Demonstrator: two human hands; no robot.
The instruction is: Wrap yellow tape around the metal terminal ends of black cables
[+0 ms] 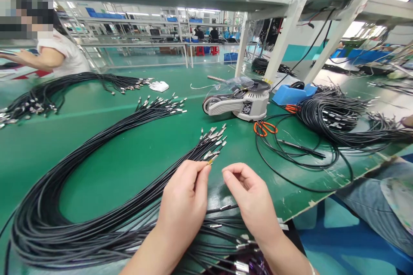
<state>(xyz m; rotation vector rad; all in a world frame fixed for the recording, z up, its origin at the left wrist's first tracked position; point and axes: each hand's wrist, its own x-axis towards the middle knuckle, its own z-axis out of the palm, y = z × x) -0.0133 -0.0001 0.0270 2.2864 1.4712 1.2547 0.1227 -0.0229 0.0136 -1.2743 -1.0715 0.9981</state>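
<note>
My left hand (183, 197) pinches the metal-tipped end of a thin black cable (211, 160) between thumb and fingertips, at the near end of a long looped bundle of black cables (97, 154) on the green table (122, 167). Close to its right, my right hand (250, 197) hovers with thumb and forefinger curled toward each other; nothing shows between them. More cable ends with metal connectors (232, 245) lie under both wrists at the table's near edge.
A grey tape dispenser (240, 99) stands mid-table with orange scissors (264, 128) beside it. A blue tray (292, 93) and a big coil of black cables (338, 118) sit right. Another cable bundle (58, 90) lies far left near a co-worker's arm (35, 58). Someone's knee (383, 202) is right.
</note>
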